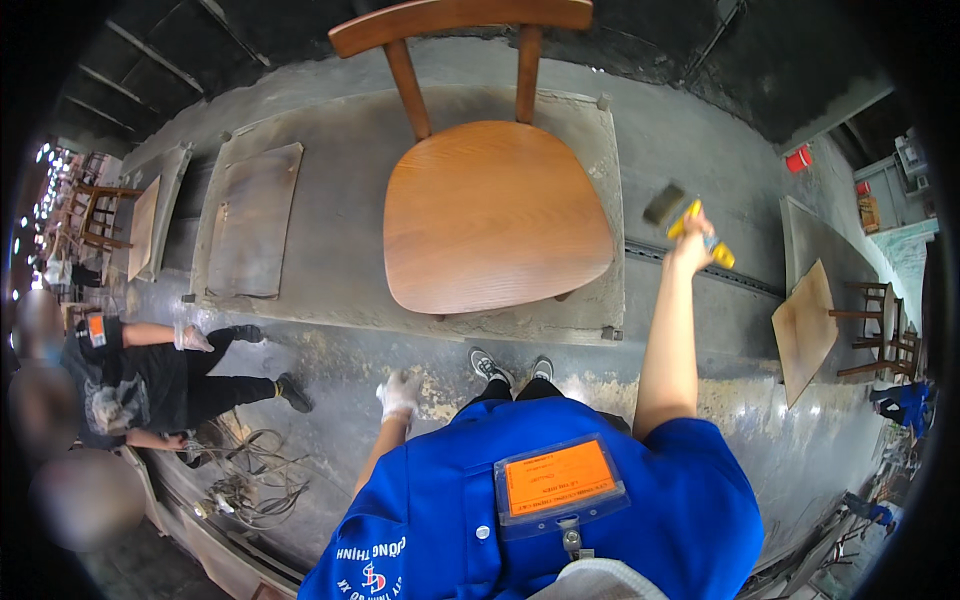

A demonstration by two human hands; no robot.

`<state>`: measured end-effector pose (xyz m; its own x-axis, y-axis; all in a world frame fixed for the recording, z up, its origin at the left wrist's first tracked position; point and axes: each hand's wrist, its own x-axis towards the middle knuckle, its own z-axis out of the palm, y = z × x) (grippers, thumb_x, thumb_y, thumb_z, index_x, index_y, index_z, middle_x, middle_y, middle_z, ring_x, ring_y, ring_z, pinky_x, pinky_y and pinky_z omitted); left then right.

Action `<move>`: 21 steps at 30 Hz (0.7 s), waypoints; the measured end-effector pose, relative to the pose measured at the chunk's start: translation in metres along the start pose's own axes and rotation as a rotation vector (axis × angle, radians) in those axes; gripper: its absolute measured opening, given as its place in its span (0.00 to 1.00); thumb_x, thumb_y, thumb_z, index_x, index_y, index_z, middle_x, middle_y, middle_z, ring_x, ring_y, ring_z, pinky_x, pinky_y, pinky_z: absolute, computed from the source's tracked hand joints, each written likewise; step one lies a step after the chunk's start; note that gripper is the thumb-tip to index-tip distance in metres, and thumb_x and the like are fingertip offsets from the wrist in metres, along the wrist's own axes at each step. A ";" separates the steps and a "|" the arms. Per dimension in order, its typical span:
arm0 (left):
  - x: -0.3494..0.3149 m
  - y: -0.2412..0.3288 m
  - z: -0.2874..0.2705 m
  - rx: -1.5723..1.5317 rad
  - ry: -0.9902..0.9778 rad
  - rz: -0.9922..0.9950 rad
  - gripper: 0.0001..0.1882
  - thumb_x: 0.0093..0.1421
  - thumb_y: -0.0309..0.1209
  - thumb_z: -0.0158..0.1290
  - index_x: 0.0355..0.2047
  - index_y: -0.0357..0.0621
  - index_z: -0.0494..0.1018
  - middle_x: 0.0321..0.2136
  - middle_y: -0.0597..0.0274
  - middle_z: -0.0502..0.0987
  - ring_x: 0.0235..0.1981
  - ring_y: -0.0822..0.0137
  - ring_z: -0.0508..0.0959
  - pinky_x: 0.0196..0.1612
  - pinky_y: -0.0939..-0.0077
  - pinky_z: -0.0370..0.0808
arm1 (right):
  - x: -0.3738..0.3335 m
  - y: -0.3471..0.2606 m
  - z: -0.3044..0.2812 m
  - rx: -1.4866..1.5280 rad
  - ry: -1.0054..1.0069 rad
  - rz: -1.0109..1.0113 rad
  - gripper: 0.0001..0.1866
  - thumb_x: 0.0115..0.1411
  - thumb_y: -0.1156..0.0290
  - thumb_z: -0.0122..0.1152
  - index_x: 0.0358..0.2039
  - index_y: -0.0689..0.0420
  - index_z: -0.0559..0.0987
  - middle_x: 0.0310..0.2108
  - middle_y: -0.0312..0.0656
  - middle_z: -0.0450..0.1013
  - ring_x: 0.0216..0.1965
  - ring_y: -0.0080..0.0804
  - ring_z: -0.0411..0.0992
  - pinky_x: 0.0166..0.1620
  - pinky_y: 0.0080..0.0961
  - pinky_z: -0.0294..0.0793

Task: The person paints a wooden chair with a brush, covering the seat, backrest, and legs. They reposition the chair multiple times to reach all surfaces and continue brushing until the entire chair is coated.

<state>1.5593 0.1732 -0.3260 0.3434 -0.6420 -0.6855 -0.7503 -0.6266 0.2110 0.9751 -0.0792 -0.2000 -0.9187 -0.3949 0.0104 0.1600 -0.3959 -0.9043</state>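
In front of me a brown wooden chair stands on a wide grey board platform, its backrest on the far side. My right hand is closed around the yellow handle of a flat brush. The brush has dark bristles and is held out to the right of the chair, apart from it; its outline is slightly blurred. My left hand, in a white glove, hangs low near the platform's front edge. Its fingers are apart, and it holds nothing that I can see.
A thin panel lies on the platform's left part. A dark slotted rail runs along to the right, toward a tilted board and more chairs. To my left stands a co-worker, near tangled cables on the floor.
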 end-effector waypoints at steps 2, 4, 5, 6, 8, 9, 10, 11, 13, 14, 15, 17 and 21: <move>-0.002 0.058 -0.007 -0.233 0.276 0.135 0.38 0.54 0.50 0.66 0.62 0.49 0.72 0.58 0.43 0.76 0.59 0.40 0.74 0.63 0.57 0.70 | -0.007 0.029 -0.097 -0.104 0.236 0.163 0.09 0.54 0.78 0.70 0.35 0.59 0.79 0.38 0.42 0.80 0.36 0.31 0.78 0.44 0.32 0.79; 0.017 0.109 -0.022 -0.287 0.307 0.226 0.36 0.56 0.47 0.65 0.61 0.44 0.71 0.56 0.42 0.77 0.58 0.43 0.75 0.60 0.56 0.71 | -0.024 0.049 -0.193 -0.169 0.342 0.316 0.10 0.52 0.78 0.71 0.33 0.58 0.78 0.37 0.41 0.80 0.35 0.32 0.78 0.43 0.32 0.80; 0.032 0.129 -0.028 -0.253 0.323 0.257 0.35 0.57 0.46 0.65 0.60 0.42 0.71 0.56 0.42 0.77 0.57 0.44 0.76 0.59 0.56 0.71 | -0.034 0.055 -0.236 -0.193 0.400 0.388 0.08 0.51 0.79 0.71 0.31 0.58 0.80 0.35 0.40 0.80 0.35 0.33 0.79 0.42 0.34 0.81; 0.052 0.147 -0.035 -0.093 0.332 0.254 0.35 0.57 0.45 0.65 0.61 0.42 0.70 0.55 0.42 0.78 0.56 0.46 0.76 0.58 0.56 0.72 | -0.043 0.055 -0.275 -0.218 0.423 0.467 0.07 0.51 0.80 0.71 0.30 0.58 0.80 0.36 0.40 0.80 0.36 0.34 0.79 0.41 0.36 0.82; 0.071 0.153 -0.034 -0.042 0.403 0.258 0.34 0.59 0.43 0.64 0.61 0.42 0.69 0.54 0.44 0.78 0.53 0.49 0.77 0.56 0.57 0.73 | -0.064 0.048 -0.338 -0.252 0.463 0.614 0.06 0.52 0.81 0.69 0.29 0.58 0.81 0.36 0.41 0.79 0.36 0.35 0.80 0.40 0.37 0.82; 0.079 0.151 -0.031 -0.150 0.466 0.271 0.33 0.59 0.43 0.64 0.60 0.41 0.69 0.53 0.45 0.78 0.53 0.51 0.77 0.55 0.59 0.73 | -0.072 0.040 -0.359 -0.282 0.470 0.628 0.05 0.52 0.82 0.68 0.29 0.58 0.81 0.36 0.41 0.79 0.36 0.36 0.80 0.39 0.37 0.82; 0.087 0.149 -0.027 -0.259 0.530 0.286 0.32 0.60 0.42 0.64 0.60 0.41 0.69 0.52 0.47 0.78 0.52 0.52 0.77 0.54 0.60 0.74 | -0.078 0.033 -0.372 -0.325 0.423 0.644 0.05 0.54 0.82 0.67 0.29 0.58 0.81 0.36 0.42 0.79 0.36 0.36 0.80 0.39 0.37 0.82; 0.094 0.147 -0.023 -0.366 0.591 0.301 0.31 0.61 0.42 0.64 0.59 0.40 0.69 0.51 0.48 0.78 0.51 0.54 0.77 0.53 0.61 0.74 | -0.080 0.023 -0.379 -0.380 0.408 0.637 0.04 0.55 0.82 0.66 0.30 0.57 0.81 0.37 0.42 0.79 0.35 0.36 0.80 0.39 0.37 0.82; 0.103 0.142 -0.012 -0.606 0.653 0.262 0.29 0.62 0.41 0.63 0.58 0.39 0.68 0.50 0.52 0.78 0.49 0.57 0.77 0.52 0.63 0.75 | -0.080 0.000 -0.373 -0.445 0.382 0.634 0.05 0.57 0.81 0.65 0.30 0.56 0.81 0.37 0.43 0.80 0.36 0.37 0.80 0.40 0.36 0.82; 0.107 0.140 -0.007 -0.906 0.581 0.263 0.28 0.63 0.40 0.63 0.57 0.39 0.68 0.49 0.53 0.78 0.48 0.59 0.77 0.50 0.63 0.75 | -0.076 -0.013 -0.361 -0.453 0.365 0.636 0.05 0.58 0.82 0.64 0.31 0.56 0.81 0.38 0.43 0.80 0.36 0.36 0.80 0.40 0.36 0.82; 0.111 0.139 -0.002 -1.124 0.567 0.231 0.27 0.63 0.39 0.63 0.57 0.39 0.68 0.49 0.55 0.78 0.47 0.61 0.77 0.49 0.64 0.76 | -0.072 -0.025 -0.343 -0.467 0.383 0.644 0.05 0.59 0.82 0.64 0.31 0.55 0.81 0.38 0.43 0.80 0.37 0.36 0.80 0.40 0.36 0.82; 0.119 0.139 0.003 -1.187 0.549 0.186 0.27 0.63 0.39 0.63 0.56 0.39 0.68 0.48 0.56 0.78 0.45 0.62 0.77 0.47 0.65 0.76 | -0.066 -0.049 -0.294 -0.440 0.133 0.643 0.06 0.61 0.81 0.64 0.34 0.54 0.80 0.45 0.45 0.80 0.42 0.36 0.80 0.43 0.35 0.81; 0.114 0.146 -0.001 -1.332 0.514 0.091 0.26 0.62 0.38 0.64 0.55 0.39 0.69 0.45 0.57 0.80 0.43 0.63 0.78 0.45 0.64 0.77 | -0.071 -0.070 -0.165 0.088 -0.465 0.631 0.08 0.62 0.80 0.67 0.39 0.54 0.78 0.53 0.46 0.77 0.46 0.33 0.78 0.47 0.33 0.79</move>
<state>1.4899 0.0083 -0.3730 0.7026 -0.6075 -0.3706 0.2008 -0.3303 0.9222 0.9697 0.1128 -0.2080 -0.4024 -0.8655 -0.2985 0.6464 -0.0377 -0.7620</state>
